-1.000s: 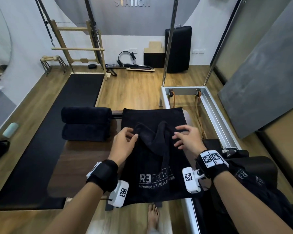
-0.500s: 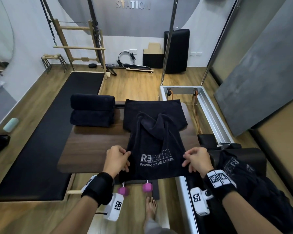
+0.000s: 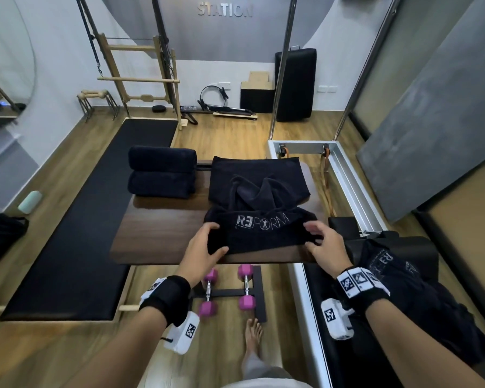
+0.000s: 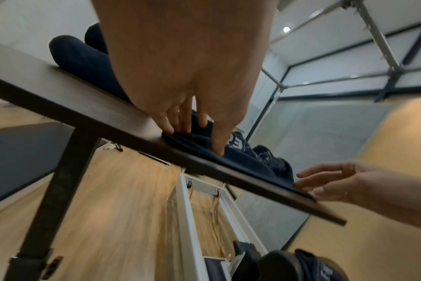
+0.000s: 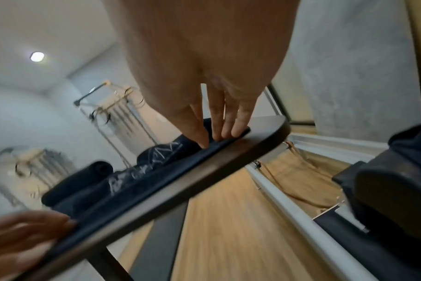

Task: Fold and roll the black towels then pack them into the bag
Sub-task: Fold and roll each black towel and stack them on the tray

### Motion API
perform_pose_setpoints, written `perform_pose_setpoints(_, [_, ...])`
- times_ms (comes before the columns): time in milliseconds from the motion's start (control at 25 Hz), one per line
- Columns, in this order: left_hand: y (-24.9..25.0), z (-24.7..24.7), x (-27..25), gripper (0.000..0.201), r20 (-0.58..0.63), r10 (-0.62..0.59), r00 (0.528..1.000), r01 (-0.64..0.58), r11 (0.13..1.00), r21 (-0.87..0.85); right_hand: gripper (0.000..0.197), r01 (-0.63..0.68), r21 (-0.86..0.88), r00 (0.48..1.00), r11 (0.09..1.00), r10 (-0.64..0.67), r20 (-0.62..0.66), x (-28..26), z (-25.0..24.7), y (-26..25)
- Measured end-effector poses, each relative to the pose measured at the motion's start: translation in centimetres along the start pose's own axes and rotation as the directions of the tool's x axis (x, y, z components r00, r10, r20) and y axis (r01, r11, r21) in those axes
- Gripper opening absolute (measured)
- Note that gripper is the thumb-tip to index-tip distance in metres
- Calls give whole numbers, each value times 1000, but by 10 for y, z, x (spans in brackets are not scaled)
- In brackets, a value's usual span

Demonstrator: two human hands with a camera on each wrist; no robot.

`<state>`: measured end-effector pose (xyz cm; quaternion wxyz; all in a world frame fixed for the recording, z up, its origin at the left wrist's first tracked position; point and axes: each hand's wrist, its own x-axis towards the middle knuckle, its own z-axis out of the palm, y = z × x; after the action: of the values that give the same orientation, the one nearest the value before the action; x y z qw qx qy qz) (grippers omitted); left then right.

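Observation:
A black towel point(image 3: 261, 225) with a white REFORM logo lies on the dark wood table point(image 3: 163, 233), its near end turned over into a thick fold. My left hand point(image 3: 207, 242) grips the fold's left end, thumb on top. My right hand point(image 3: 317, 242) pinches the right end. The left wrist view shows the left hand's fingers point(image 4: 192, 131) pressed on the towel point(image 4: 250, 161) at the table edge. In the right wrist view, thumb and fingers point(image 5: 216, 135) pinch the towel point(image 5: 142, 176). Two rolled black towels point(image 3: 161, 175) are stacked at the table's far left. A dark bag point(image 3: 0, 236) sits on the floor, far left.
More black towels point(image 3: 398, 264) are heaped on the reformer carriage at my right, beside its metal frame point(image 3: 345, 175). Pink dumbbells point(image 3: 227, 289) rest on a rack under the table's near edge, close to my bare foot point(image 3: 252, 334). A long black mat point(image 3: 95, 219) lies to the left.
Both hands left the towel's bunched middle, came back to its near end, took hold of it and turned it over away from me. The logo now shows on the fold.

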<state>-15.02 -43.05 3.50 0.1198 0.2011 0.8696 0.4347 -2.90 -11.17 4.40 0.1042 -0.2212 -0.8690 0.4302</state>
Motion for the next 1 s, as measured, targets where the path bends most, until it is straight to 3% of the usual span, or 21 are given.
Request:
perform_pose_setpoints(120, [-9, -4, -12, 34, 40, 34, 999, -40, 988, 147, 20, 87, -267, 996, 960, -93, -10, -11, 2, 15])
perform_pose_setpoints(280, [-10, -11, -10, 17, 29, 11, 1000, -17, 979, 202, 8, 105, -341, 990, 934, -130, -51, -17, 1, 19])
perform_pose_setpoints(360, [-6, -12, -8, 7, 22, 18, 1000, -23, 974, 225, 10, 103, -418, 990, 903, -134, -45, -18, 1, 17])
perform_pose_setpoints(480, [-2, -14, -5, 14, -31, 67, 997, -61, 986, 157, 19, 103, -497, 992, 862, -124, -8, -19, 2, 13])
perform_pose_setpoints(560, [0, -16, -2, 12, -75, 77, 994, -70, 994, 88, 27, 94, -425, 991, 900, -128, -50, -17, 1, 11])
perform_pose_setpoints(720, [16, -25, 20, 15, -112, 110, 988, -117, 991, -59, 24, 125, -107, 984, 986, -137, -111, 3, -10, -6])
perform_pose_setpoints(920, [42, -43, 78, 16, -111, -10, 994, -18, 969, -248, 22, 181, 148, 980, 972, -167, -107, 72, -39, -37])
perform_pose_setpoints(1000, [47, -49, 103, 13, -182, 1, 983, -46, 969, -243, 26, 169, 217, 982, 961, -145, -121, 102, -53, -47])
